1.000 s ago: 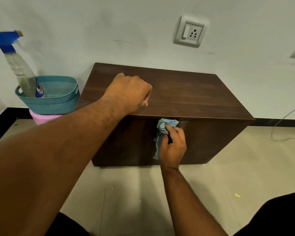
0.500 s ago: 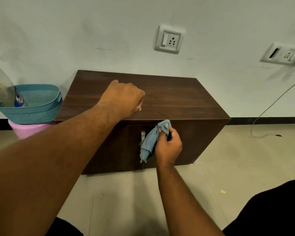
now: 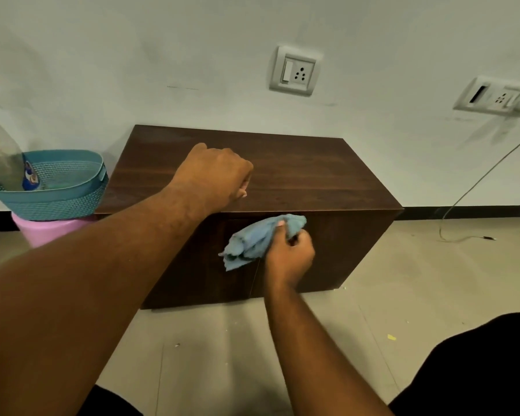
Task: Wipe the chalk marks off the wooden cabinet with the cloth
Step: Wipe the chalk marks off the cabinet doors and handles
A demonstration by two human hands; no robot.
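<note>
A low dark wooden cabinet (image 3: 312, 175) stands against the white wall. My left hand (image 3: 216, 175) rests as a fist on its top near the front edge, fingers curled, holding nothing. My right hand (image 3: 288, 256) grips a bunched light blue cloth (image 3: 255, 241) and presses it against the upper part of the cabinet's front, at the seam between the doors. The door handle is hidden behind the cloth. No chalk marks show on the top or front.
Left of the cabinet a teal basket (image 3: 66, 199) sits on a pink tub (image 3: 42, 229), with a spray bottle (image 3: 3, 151) standing in it. Two wall sockets (image 3: 294, 72) are above; a cable (image 3: 469, 187) hangs down to the floor at right.
The cloth has bunched up and shifted left across the cabinet front, now covering the handle. My left fist stays on the top. The camera view has moved slightly.
</note>
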